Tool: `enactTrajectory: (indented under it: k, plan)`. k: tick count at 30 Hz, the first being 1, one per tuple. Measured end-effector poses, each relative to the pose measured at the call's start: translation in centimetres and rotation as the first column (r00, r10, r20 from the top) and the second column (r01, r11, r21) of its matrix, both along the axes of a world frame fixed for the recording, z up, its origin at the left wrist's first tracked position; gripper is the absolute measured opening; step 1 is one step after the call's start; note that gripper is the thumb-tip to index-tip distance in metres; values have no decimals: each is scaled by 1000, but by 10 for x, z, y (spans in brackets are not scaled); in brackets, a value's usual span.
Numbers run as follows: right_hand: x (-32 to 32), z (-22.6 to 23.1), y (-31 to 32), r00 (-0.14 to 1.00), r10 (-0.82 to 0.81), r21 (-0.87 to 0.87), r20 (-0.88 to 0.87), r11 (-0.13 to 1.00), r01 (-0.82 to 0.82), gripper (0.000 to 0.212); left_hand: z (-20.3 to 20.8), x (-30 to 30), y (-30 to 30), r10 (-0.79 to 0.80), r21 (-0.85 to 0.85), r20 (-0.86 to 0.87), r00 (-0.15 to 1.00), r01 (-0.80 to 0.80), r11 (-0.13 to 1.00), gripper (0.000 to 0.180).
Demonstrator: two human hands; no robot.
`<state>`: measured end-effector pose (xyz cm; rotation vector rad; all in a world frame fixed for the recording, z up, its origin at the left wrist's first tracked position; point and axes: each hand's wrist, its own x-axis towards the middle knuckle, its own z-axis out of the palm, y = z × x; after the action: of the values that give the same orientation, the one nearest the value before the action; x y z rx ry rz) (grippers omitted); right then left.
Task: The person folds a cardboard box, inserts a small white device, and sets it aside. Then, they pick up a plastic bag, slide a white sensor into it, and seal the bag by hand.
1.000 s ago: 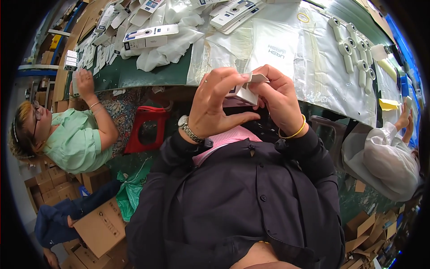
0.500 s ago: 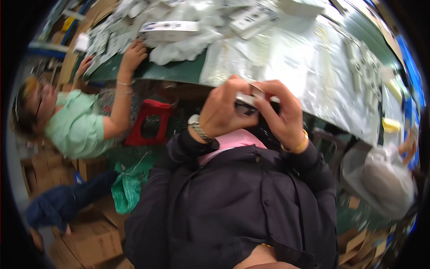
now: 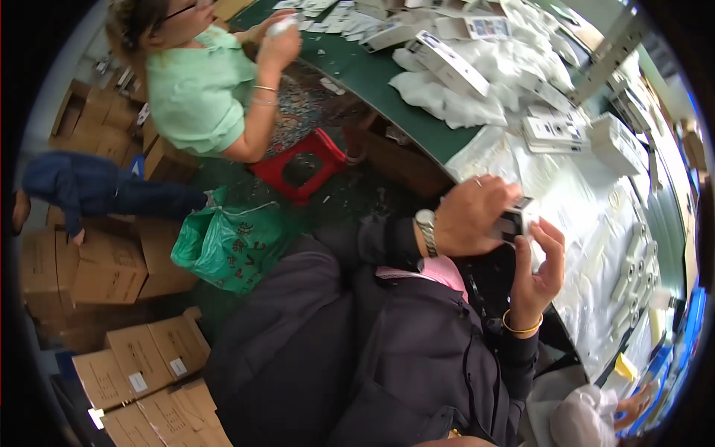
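Observation:
A small white box with dark faces (image 3: 523, 216) is between my two hands, just off the near edge of the table. My left hand (image 3: 471, 214), with a watch at its wrist, grips the box from the left. On the opposite side, my right hand (image 3: 538, 262), with a gold-coloured bracelet, pinches the box's edge between thumb and fingers. The left fingers partly cover the box, so I cannot tell whether its end flap is up or tucked in. Clear plastic sheeting (image 3: 573, 287) covers the table part closest to my hands.
White boxes (image 3: 447, 63) lie on crumpled white bags (image 3: 447, 100) on the green table (image 3: 350, 59). Stacked flat boxes (image 3: 555, 134) and white plastic parts (image 3: 633, 279) lie beyond. A co-worker (image 3: 201, 89) sits left, near a red stool (image 3: 298, 164), a green bag (image 3: 231, 242) and cartons (image 3: 112, 268).
The view has swung left, bringing the co-worker, green bag and more cartons further in. Both hands still hold the small box; my right hand's fingers have shifted to its lower right side.

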<state>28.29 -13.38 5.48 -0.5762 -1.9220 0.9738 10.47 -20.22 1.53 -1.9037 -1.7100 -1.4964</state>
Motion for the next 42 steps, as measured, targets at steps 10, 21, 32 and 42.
enactTrajectory:
  k: [10,21,32,42]
  plan:
    - [-3,8,-4,966,250,-501,70,846,-182,24,-3,-46,-8,-290,-47,-178,940,286,957,61]
    - [13,-1,-7,928,341,-544,152,813,-209,35,-4,-41,-7,-403,-161,-227,887,374,913,68]
    - [9,-11,-12,984,144,-433,110,898,-83,32,2,-28,-4,-300,-161,-269,915,265,951,65]
    - [11,2,-5,978,199,-381,54,910,-164,37,4,-18,3,-287,-172,-165,944,259,951,67]
